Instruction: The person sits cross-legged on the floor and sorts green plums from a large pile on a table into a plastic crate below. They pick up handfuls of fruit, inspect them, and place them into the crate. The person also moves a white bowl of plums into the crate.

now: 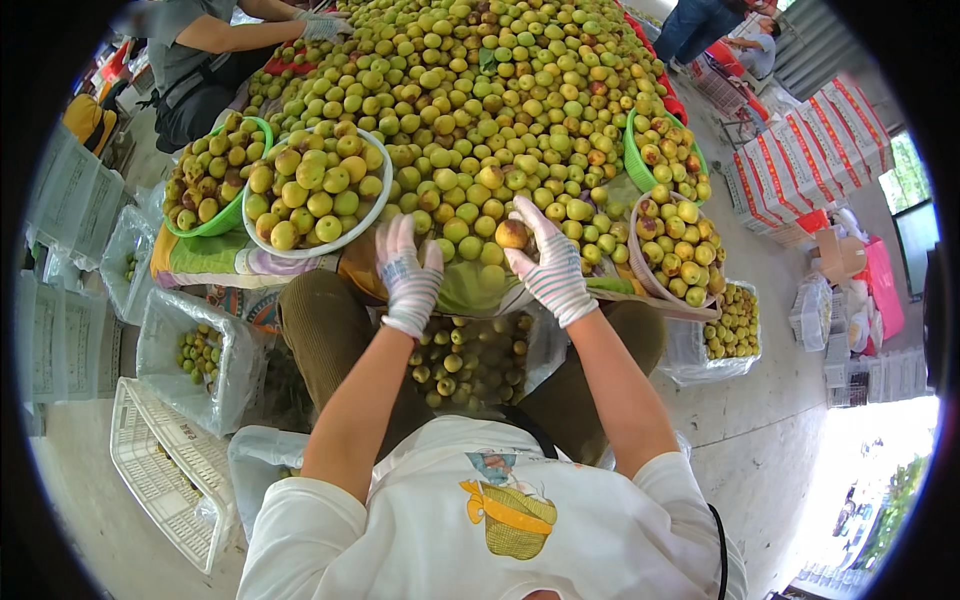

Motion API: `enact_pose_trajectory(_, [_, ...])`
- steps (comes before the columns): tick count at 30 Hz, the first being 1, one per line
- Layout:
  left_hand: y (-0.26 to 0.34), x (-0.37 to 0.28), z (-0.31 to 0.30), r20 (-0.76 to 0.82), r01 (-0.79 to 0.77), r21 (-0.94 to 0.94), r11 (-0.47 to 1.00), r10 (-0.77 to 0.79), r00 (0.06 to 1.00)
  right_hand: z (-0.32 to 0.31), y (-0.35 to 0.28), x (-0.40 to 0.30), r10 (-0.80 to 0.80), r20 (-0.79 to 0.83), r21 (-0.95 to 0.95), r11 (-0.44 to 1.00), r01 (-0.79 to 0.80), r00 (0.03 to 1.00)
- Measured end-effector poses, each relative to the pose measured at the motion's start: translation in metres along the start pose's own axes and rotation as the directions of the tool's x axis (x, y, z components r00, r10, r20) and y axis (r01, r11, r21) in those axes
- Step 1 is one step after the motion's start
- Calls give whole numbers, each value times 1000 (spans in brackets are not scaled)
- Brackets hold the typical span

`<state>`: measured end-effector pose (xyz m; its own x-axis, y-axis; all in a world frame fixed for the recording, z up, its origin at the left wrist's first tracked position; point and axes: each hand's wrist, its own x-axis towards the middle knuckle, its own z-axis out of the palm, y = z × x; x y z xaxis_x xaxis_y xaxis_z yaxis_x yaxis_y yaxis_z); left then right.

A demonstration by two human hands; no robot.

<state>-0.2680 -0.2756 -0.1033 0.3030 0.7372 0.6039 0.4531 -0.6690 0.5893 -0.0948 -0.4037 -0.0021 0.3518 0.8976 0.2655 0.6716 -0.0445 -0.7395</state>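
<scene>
Both my hands wear white knit gloves. My right hand (549, 271) has thumb and fingers around a reddish-brown jujube-like fruit (511, 234) at the near edge of a large heap of green and yellow fruit (480, 112). At the heap's near edge, my left hand (409, 276) has its thumb apart from the fingers, with no fruit seen in it. Left of that hand stands a white basket (386, 176) full of fruit, beside a green basket (264, 131). On the right, a pinkish basket (643, 262) and another green basket (636, 161) hold more fruit.
Between my knees lies more fruit (454, 364). A plastic-lined crate (225, 405) and a tilted white crate (169, 457) stand at the left. Another lined crate (720, 364) of fruit is on the right floor. A co-worker's gloved hand (326, 28) touches the heap at the upper left.
</scene>
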Motion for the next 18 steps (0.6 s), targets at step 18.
enact_pose_trajectory(18, [39,-45,-218,684,706,-603,371,-215,697,112,-136,-50,-319,417,293,934,206,851])
